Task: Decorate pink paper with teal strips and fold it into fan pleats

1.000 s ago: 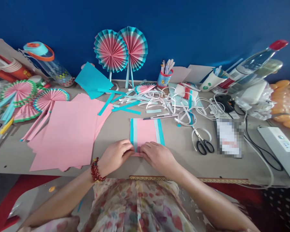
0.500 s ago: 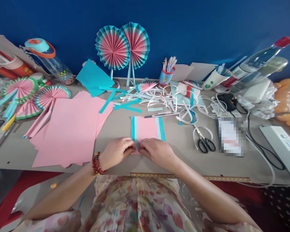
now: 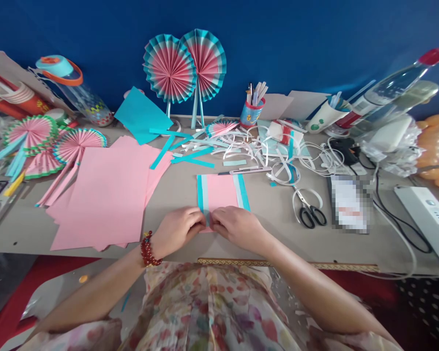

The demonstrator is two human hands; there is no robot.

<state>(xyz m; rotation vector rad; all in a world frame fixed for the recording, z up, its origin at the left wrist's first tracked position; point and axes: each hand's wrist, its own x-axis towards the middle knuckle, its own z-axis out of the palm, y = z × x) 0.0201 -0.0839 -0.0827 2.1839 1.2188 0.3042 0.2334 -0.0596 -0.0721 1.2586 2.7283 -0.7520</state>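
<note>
A pink sheet of paper [image 3: 221, 190] lies on the table before me, with pale blue and turquoise bands down both sides. My left hand [image 3: 181, 225], a red bead bracelet on its wrist, pinches the paper's near edge at the left. Close beside it, my right hand [image 3: 239, 225] has its fingers curled on the same near edge. Both hands rest low over the table, and their fingertips partly hide the paper's edge. Just beyond the sheet lies a craft knife [image 3: 250, 170].
A stack of pink paper [image 3: 109, 195] spreads to the left. Scissors [image 3: 309, 209] with black handles lie to the right. Paper strips [image 3: 237, 144] are heaped behind, below two round pleated fans [image 3: 170, 70]. A pen cup [image 3: 252, 113] and a power strip [image 3: 426, 217] also stand around.
The view has shifted very slightly. Both hands stay at the near edge of the banded paper, with almost no visible movement.
</note>
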